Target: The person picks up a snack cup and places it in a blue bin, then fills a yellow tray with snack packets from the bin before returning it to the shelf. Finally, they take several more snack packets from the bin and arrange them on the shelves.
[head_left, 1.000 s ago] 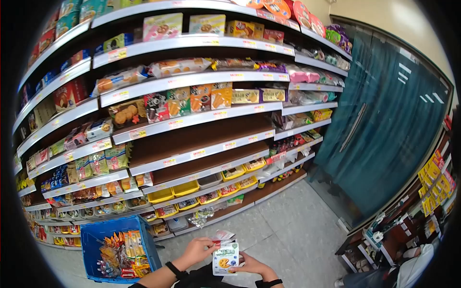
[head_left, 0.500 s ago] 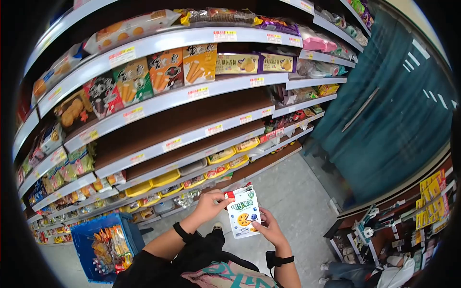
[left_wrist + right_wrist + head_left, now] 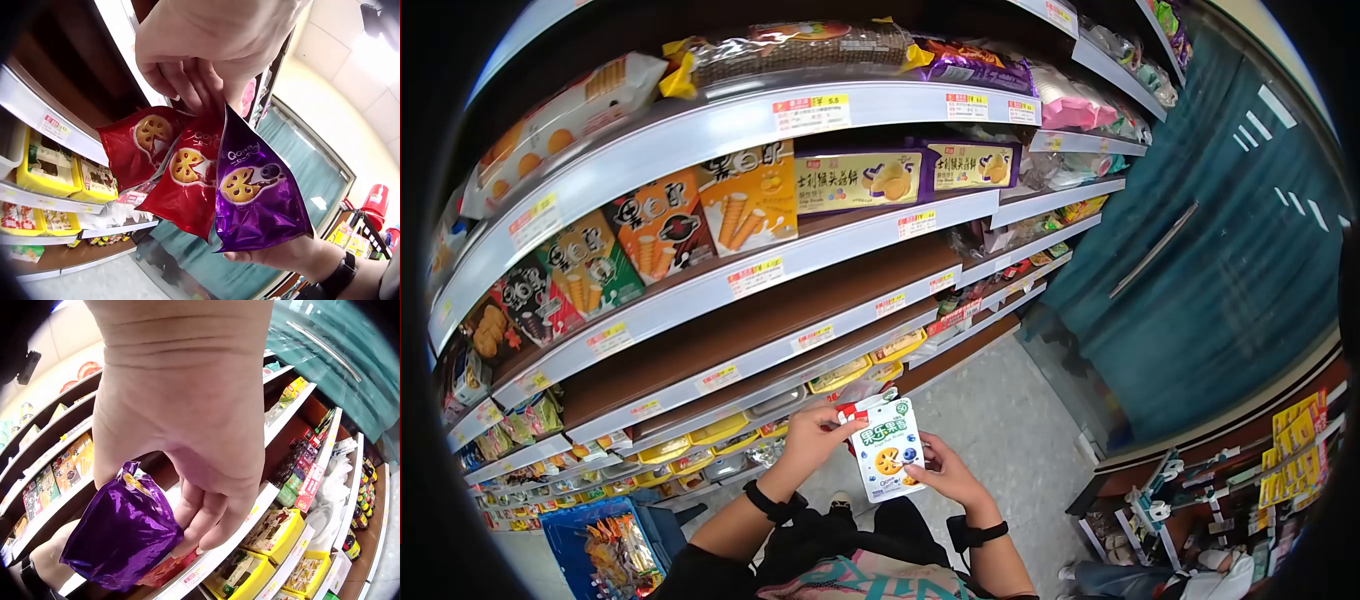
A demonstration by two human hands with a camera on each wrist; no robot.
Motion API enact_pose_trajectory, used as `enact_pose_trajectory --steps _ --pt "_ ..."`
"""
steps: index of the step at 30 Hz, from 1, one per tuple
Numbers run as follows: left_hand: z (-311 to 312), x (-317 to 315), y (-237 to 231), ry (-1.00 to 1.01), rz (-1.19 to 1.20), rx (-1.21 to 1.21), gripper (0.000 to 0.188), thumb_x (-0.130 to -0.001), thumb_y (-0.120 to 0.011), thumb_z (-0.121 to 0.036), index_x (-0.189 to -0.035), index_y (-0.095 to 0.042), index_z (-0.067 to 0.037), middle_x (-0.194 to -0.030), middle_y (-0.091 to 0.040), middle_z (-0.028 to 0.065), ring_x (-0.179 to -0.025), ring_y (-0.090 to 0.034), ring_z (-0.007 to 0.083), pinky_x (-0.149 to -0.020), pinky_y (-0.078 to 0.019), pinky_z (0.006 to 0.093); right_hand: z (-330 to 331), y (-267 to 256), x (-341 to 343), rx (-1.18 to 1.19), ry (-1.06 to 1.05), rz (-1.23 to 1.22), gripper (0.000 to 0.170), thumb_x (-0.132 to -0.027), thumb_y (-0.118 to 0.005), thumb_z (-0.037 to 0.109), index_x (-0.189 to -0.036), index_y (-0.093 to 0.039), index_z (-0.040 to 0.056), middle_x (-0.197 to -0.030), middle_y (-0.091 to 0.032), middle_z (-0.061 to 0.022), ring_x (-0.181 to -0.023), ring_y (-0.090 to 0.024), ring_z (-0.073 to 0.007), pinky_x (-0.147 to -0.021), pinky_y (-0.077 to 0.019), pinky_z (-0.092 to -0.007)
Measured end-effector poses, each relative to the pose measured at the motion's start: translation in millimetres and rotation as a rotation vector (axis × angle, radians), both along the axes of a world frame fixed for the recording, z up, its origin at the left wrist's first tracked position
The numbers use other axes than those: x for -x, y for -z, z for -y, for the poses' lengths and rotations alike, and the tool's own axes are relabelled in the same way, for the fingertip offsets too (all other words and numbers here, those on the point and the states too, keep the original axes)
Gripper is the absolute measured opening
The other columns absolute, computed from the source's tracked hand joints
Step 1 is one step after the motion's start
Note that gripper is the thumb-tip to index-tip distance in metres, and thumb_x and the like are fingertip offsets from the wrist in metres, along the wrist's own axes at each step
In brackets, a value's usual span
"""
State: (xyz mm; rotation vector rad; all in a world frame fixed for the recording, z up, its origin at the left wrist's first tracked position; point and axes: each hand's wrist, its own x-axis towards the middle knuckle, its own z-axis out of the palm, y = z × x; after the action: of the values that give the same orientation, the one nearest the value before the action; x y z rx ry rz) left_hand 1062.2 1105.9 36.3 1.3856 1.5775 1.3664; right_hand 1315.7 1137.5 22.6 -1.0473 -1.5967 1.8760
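Note:
In front of the body, my left hand (image 3: 820, 445) pinches the top edges of a bunch of cookie pouches. The front pouch (image 3: 888, 450) is white, with cookies and blueberries printed on it, and faces up toward the head. From the left wrist view its other side is shiny purple (image 3: 259, 200), and two red pouches (image 3: 190, 169) fan out beside it, hanging from the left fingers. My right hand (image 3: 955, 475) grips the front pouch at its lower right edge, thumb on the printed face. In the right wrist view, the purple foil (image 3: 125, 531) shows beside the curled fingers.
Snack shelves (image 3: 800, 265) rise ahead, with boxed biscuits (image 3: 860, 180) above a bare brown shelf. Yellow bins (image 3: 720, 430) line the lower tier. A blue crate (image 3: 580, 550) of packets stands at lower left. A teal door (image 3: 1160, 270) is at right, and another person's legs (image 3: 1130, 580) show at lower right.
The head view has come closer to the shelves, which look larger now. Both hands keep hold of the pouches; the white pouch's printed face shows more fully than a second ago.

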Motion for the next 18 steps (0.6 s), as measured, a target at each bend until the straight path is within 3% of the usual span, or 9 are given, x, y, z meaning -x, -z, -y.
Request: enact_pose_trajectory --steps 1,3,4,6,15,18 --pt "-2.6 0.5 -3.2 -0.019 0.015 -0.01 0.025 -0.072 -0.082 -0.02 -0.069 -0.068 0.0 -0.067 -0.057 0.0055 -0.061 -0.054 0.0137 -0.056 -0.0417 0.0254 -9.1 -1.0 0.0 0.003 -0.002 -0.004 0.069 -0.084 -0.072 0.019 -0.14 -0.035 0.0007 -0.104 -0.063 -0.0114 -0.098 -0.06 -0.0153 -0.087 -0.0464 -0.0307" --pt "-9.2 1.6 -15.0 -0.011 0.004 -0.025 0.023 -0.071 -0.083 -0.019 -0.072 -0.069 0.0 -0.07 -0.059 0.0056 -0.063 -0.055 0.0137 -0.057 -0.042 0.0251 -29.8 -5.0 0.3 0.027 -0.091 -0.049 0.071 -0.085 -0.071 0.019 -0.141 -0.032 0.0006 -0.122 -0.058 -0.0138 -0.111 -0.056 -0.0189 -0.094 -0.0439 -0.0333" --pt "-12.8 1.1 -18.8 -0.026 0.029 -0.007 0.022 -0.071 -0.083 -0.017 -0.072 -0.069 0.0 -0.071 -0.059 0.0059 -0.064 -0.055 0.014 -0.057 -0.0423 0.0255 -40.3 -4.9 1.0 0.032 -0.092 -0.053 0.071 -0.085 -0.071 0.019 -0.141 -0.032 0.0006 -0.122 -0.058 -0.0138 -0.111 -0.056 -0.0189 -0.094 -0.0439 -0.0333" --pt "-21.1 2.5 -22.7 -0.045 -0.023 0.009 0.02 -0.069 -0.083 -0.013 -0.074 -0.069 0.001 -0.072 -0.06 0.0066 -0.065 -0.056 0.0147 -0.059 -0.043 0.0264 -62.1 -3.8 2.0 -0.029 -0.131 -0.097 0.069 -0.084 -0.072 0.017 -0.141 -0.036 0.0043 -0.103 -0.063 -0.0082 -0.1 -0.06 -0.0142 -0.092 -0.0436 -0.0313" --pt "-63.2 -27.1 -53.1 -0.144 -0.222 -0.097 0.023 -0.067 -0.084 -0.012 -0.07 -0.065 0.001 -0.071 -0.06 0.0078 -0.065 -0.056 0.0171 -0.06 -0.044 0.028 -161.1 -13.7 -14.8 -0.045 -0.323 -0.207 0.069 -0.079 -0.075 0.011 -0.137 -0.04 0.0014 -0.1 -0.062 -0.0052 -0.098 -0.058 -0.0129 -0.093 -0.0434 -0.0302" --pt "-75.0 -39.1 -45.8 -0.181 -0.279 -0.087 0.025 -0.067 -0.084 -0.012 -0.068 -0.063 0.002 -0.07 -0.06 0.0083 -0.064 -0.056 0.0183 -0.06 -0.0441 0.0284 -190.6 -6.2 -28.5 -0.106 -0.383 -0.205 0.064 -0.078 -0.075 0.008 -0.133 -0.044 0.0011 -0.108 -0.063 -0.0073 -0.103 -0.059 -0.0154 -0.092 -0.0449 -0.0319"
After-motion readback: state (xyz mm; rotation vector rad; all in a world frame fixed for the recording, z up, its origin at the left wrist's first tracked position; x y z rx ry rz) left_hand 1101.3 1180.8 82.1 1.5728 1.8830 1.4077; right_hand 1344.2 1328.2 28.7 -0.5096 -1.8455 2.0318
